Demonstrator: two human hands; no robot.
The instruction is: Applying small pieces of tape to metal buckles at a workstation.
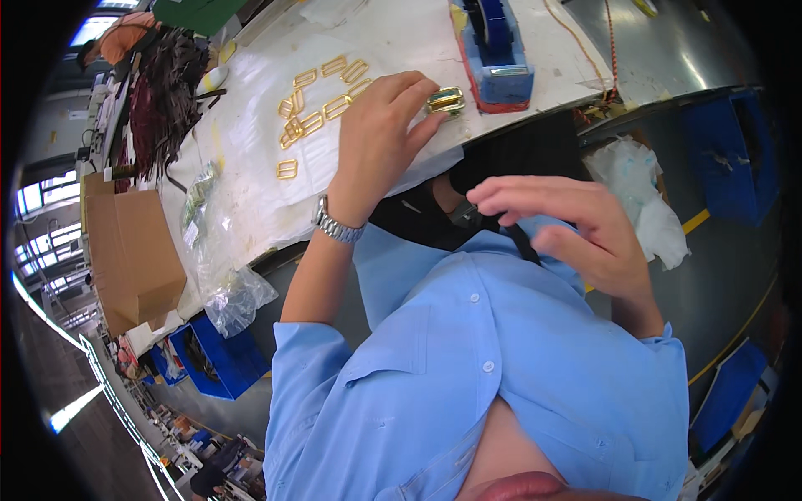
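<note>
- Pinching a stack of gold buckles (445, 100) at upper centre, left hand (380, 138) fingers closed on it.
- Hanging empty at right, right hand (576, 230) fingers loosely spread.
- Lying unstacked on the worktop (251, 142), loose gold buckles (313, 104).

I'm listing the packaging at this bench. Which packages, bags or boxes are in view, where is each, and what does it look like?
Cardboard box: left of the table, brown, flaps open.
Clear plastic bag: at the table's near left edge, crumpled, transparent.
Small clear bag: on the table's left part, greenish contents.
White plastic bag: right, beyond the right hand, crumpled.
No labels, signs or screens are clear enough to make out.
</note>
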